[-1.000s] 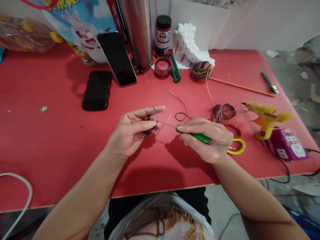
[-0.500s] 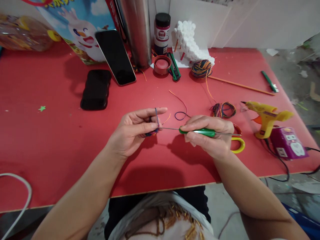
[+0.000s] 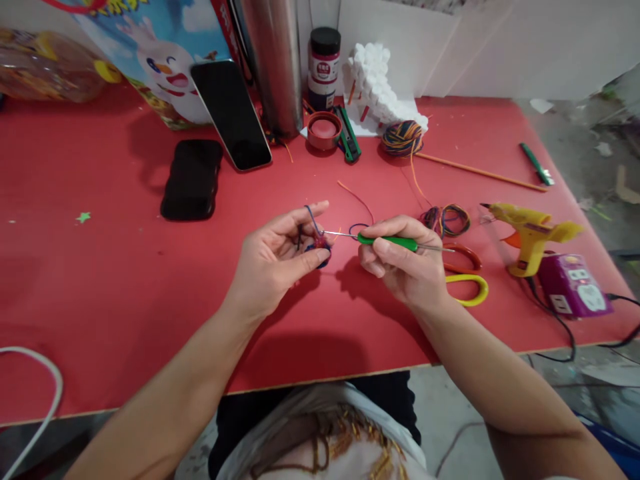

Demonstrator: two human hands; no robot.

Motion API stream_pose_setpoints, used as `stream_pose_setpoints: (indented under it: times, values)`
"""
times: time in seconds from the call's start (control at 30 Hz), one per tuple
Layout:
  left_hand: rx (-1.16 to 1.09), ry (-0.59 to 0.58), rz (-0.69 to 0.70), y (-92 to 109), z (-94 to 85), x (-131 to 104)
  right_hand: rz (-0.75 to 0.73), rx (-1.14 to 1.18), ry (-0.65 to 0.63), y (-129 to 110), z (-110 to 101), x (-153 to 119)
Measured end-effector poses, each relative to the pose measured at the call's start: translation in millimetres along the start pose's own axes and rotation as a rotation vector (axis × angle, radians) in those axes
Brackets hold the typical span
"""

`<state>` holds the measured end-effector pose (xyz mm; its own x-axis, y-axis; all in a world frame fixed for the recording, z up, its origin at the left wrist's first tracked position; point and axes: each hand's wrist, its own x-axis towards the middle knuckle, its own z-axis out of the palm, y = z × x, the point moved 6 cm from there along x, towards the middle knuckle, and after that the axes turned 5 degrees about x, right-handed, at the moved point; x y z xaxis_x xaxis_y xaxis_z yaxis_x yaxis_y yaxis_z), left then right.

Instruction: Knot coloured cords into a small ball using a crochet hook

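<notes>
Crochet piece (image 3: 320,253) pinched in left hand (image 3: 273,260) (yarn looped over index finger); green-handled hook (image 3: 387,241) is gripped by right hand (image 3: 407,260).

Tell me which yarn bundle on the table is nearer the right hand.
The loosely looped bundle, just beyond the right hand; the other is a tighter ball farther back, beside the white model.

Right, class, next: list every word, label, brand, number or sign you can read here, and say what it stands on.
No text is clear enough to quote.
Dark-lidded jar: label writing, too small and blurred.
Blue picture bag: yellow writing, cut off at the top.
Red panel beside it: white marks, blurred.
Yellow glue gun: small label, unreadable.
</notes>
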<state>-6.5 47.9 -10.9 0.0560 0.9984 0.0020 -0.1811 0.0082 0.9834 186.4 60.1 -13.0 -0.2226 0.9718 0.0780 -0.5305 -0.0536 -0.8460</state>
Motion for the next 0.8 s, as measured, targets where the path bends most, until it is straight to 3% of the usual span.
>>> stream_pose_setpoints:
  times: [0.47,0.63,0.8]
  values:
    - [-0.04,0.031,0.0,-0.7,0.8,0.7,0.032,0.016,0.007,5.1,0.8,-1.1]
    - [-0.01,0.028,-0.078,-4.5,5.0,-1.1,0.041,-0.022,-0.038,6.8,5.1,-1.8]
    - [-0.039,0.008,-0.155,-8.5,9.3,-0.6,-0.009,-0.04,0.043,4.2,3.2,-0.9]
